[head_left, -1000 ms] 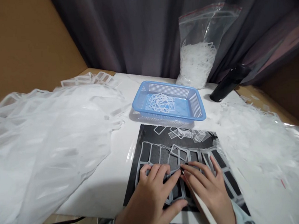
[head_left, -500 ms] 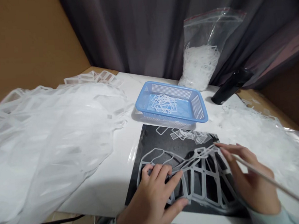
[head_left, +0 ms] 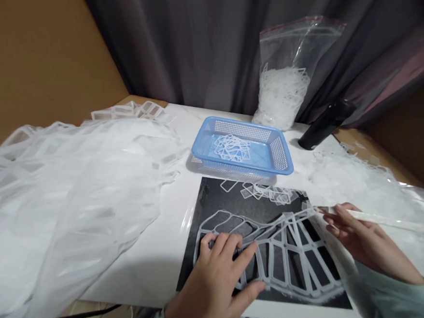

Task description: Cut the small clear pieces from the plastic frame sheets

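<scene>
A translucent white lattice sheet (head_left: 289, 265) with rows of openings lies on the black mat (head_left: 218, 197). My left hand (head_left: 220, 270) rests on its left part, fingers spread and holding nothing. At the lattice's upper right edge, my right hand (head_left: 363, 240) grips a slim pale-handled knife-like tool (head_left: 387, 222). Its thin tip is beside the lattice, near a small scrap of clear film (head_left: 306, 205); whether they touch I cannot tell. Several small translucent frame-shaped cutouts (head_left: 272, 192) lie along the mat's upper side.
Behind the mat stands a blue plastic basket (head_left: 281, 166) with frame-shaped cutouts inside. A zip bag (head_left: 283, 96) full of such pieces and a black cylinder (head_left: 322, 124) stand behind it. Lattice sheets (head_left: 90, 187) are heaped at left, translucent scraps (head_left: 355, 183) at right.
My right hand has shifted right and turned, so the tool lies flatter, its handle pointing right. The lattice's raised right part has settled flatter. My left hand has stayed put.
</scene>
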The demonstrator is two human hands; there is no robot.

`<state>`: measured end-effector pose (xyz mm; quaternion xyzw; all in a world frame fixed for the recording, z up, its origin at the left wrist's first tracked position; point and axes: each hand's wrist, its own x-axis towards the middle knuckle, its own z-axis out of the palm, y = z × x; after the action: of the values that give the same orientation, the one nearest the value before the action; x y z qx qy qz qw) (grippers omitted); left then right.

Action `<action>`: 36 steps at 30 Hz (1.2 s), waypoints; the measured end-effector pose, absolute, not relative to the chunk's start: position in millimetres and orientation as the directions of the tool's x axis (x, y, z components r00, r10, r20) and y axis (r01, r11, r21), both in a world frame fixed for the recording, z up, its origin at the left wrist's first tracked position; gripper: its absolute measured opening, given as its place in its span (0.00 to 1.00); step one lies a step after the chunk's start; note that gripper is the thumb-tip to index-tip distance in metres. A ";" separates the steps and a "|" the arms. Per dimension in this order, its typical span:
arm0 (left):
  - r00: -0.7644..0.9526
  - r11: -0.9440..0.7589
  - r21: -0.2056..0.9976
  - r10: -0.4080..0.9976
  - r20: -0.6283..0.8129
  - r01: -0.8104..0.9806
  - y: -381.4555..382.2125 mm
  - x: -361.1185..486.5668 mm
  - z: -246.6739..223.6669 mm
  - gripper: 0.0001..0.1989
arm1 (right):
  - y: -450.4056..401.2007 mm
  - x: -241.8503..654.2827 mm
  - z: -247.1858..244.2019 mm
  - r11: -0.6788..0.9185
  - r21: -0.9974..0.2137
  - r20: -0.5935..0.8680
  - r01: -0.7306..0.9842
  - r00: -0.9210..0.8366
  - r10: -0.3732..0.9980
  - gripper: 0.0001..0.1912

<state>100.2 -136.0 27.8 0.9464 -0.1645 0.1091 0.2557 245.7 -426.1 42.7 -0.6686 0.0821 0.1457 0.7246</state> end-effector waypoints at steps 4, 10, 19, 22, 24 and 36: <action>0.925 -0.799 0.481 -0.245 0.289 -0.362 -136.0 98.3 22.9 0.21 | -416.5 237.9 39.5 0.026 -0.927 -0.359 -0.374 0.906 0.224 0.15; 0.934 -0.792 0.501 -0.249 0.254 -0.348 -135.4 98.0 23.7 0.21 | -393.1 220.9 51.4 -0.056 -0.949 -0.308 -0.310 0.879 0.365 0.18; 0.925 -0.787 0.496 -0.252 0.286 -0.367 -135.3 98.5 22.1 0.21 | -371.9 191.6 62.2 -0.279 -0.925 -0.378 -0.259 0.715 0.588 0.18; 0.922 -0.799 0.473 -0.258 0.288 -0.372 -135.5 99.1 24.8 0.21 | -365.3 187.4 68.3 -0.386 -0.912 -0.362 -0.141 0.722 0.590 0.19; 0.918 -0.803 0.461 -0.262 0.299 -0.379 -135.4 100.0 27.5 0.21 | -361.3 187.6 71.5 -0.401 -0.913 -0.322 -0.070 0.728 0.605 0.19; 0.919 -0.820 0.428 -0.282 0.275 -0.379 -135.0 100.6 26.4 0.22 | -352.9 190.4 49.5 -0.465 -0.755 0.033 0.462 0.735 0.677 0.08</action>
<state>100.6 -135.0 26.4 0.9487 -0.1742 0.0999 0.2441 190.4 -352.9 49.5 -0.8449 -0.3372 0.1368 0.3921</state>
